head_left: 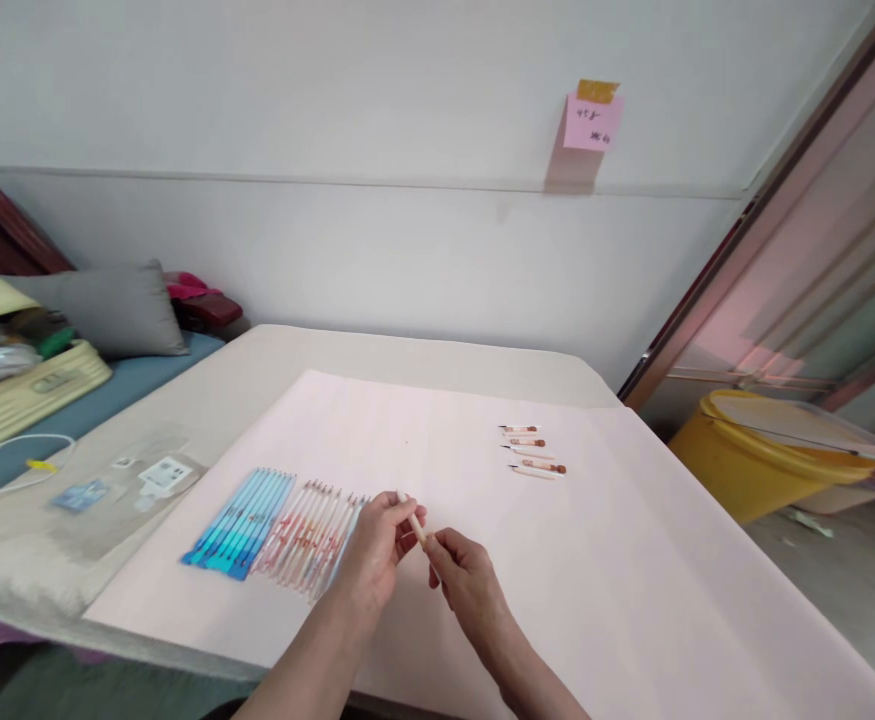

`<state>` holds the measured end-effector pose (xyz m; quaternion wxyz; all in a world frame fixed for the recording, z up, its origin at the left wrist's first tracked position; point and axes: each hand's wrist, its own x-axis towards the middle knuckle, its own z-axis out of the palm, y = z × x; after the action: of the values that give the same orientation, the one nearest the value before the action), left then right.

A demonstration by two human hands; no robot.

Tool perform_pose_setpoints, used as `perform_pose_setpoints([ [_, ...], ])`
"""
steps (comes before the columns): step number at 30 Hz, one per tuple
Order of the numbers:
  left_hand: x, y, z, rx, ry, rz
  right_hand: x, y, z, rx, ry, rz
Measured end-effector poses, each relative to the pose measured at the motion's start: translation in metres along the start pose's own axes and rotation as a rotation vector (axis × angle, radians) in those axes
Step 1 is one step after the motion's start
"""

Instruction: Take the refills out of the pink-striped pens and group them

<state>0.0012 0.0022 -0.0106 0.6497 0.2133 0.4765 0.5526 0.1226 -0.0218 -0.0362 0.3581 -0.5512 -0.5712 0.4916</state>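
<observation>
Our left hand [384, 532] and right hand [464, 570] gripped a slender cream pen [417, 526].
Brown-and-white pen parts [543, 466] at two o'clock looked done; slim blue pens [246, 520] at nine o'clock seemed untouched.

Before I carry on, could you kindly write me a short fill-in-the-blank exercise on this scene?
1. The pale pen-like piece is gripped by the left hand and the ____ hand.
2. Seen from the head camera, the blue pens lie to the ____ of that piece.
3. The note taped to the wall is ____ in color.
4. The large tub at the far right is ____ in color.

Missing words: right; left; pink; yellow.
</observation>
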Motion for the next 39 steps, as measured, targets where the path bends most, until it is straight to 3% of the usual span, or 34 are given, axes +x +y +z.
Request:
perform_pose_setpoints([
  [22,0.002,-0.001,0.001,-0.095,0.061,-0.062,-0.01,-0.005,0.016,-0.064,-0.083,-0.06],
  [31,0.007,-0.007,0.0,-0.261,0.111,-0.061,-0.003,0.004,0.013,0.061,-0.133,0.066],
  [39,0.009,-0.007,0.001,-0.301,0.133,-0.063,-0.007,-0.011,0.01,0.278,-0.144,0.191],
])
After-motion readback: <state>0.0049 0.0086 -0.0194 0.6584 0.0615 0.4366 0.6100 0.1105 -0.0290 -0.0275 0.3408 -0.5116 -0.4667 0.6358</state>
